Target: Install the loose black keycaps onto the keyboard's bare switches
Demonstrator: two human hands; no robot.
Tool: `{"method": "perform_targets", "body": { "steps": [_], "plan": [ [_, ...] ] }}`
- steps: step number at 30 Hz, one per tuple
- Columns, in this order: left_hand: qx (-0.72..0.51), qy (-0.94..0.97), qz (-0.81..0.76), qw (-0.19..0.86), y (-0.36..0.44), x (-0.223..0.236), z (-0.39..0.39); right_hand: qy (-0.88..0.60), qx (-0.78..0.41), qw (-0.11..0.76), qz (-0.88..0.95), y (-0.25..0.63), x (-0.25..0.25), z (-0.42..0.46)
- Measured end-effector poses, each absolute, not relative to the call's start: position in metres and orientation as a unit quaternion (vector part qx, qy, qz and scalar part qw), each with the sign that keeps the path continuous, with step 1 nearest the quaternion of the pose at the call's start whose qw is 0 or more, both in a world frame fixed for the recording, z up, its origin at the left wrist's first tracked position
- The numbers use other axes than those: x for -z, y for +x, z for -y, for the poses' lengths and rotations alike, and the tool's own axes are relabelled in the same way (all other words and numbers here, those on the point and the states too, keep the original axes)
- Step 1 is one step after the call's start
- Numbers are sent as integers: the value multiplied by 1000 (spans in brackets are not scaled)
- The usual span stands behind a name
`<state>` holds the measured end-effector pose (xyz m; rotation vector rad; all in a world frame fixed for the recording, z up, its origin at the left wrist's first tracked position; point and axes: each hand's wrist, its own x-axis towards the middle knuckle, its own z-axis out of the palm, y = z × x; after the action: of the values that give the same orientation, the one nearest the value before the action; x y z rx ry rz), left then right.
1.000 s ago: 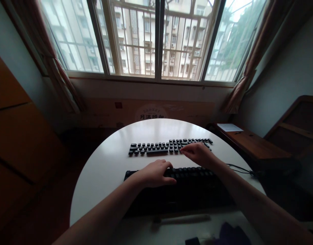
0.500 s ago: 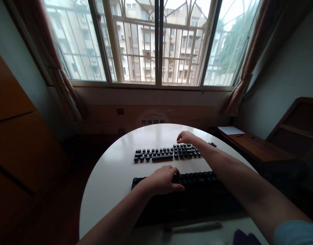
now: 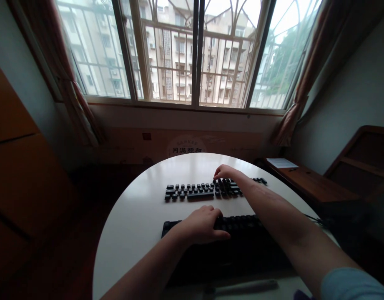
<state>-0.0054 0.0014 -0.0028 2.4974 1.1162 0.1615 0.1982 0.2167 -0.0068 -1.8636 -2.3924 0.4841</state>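
Observation:
Loose black keycaps lie in rows on the white table. My right hand reaches across to the back of these rows, its fingers pinched together at a keycap in the back row. Nearer to me is a black keyboard. Resting on its left part is my left hand, thumb stretched out and fingers curved over the keys. That hand and my right forearm cover parts of the keyboard.
The white round table holds everything. A grey tool-like handle lies by the near side, with something purple beside it. To the right stand a wooden desk with a paper and a wooden chair.
My right hand has come slightly nearer and down onto the back row of keycaps. The left hand stays on the keyboard. The view has shifted a little.

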Motion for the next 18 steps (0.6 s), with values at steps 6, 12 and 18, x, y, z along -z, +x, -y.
{"method": "perform_targets", "body": {
  "steps": [6,12,18],
  "plan": [
    [-60,891,-400,205,-6,2,-1,-596,-148,55,788,199,6,-221],
    [-57,889,-405,208,-5,1,-1,-571,-174,29,802,205,-3,-224],
    [-59,890,-404,204,-5,1,0,-552,-170,-4,817,201,-3,-223]
  ]
}}
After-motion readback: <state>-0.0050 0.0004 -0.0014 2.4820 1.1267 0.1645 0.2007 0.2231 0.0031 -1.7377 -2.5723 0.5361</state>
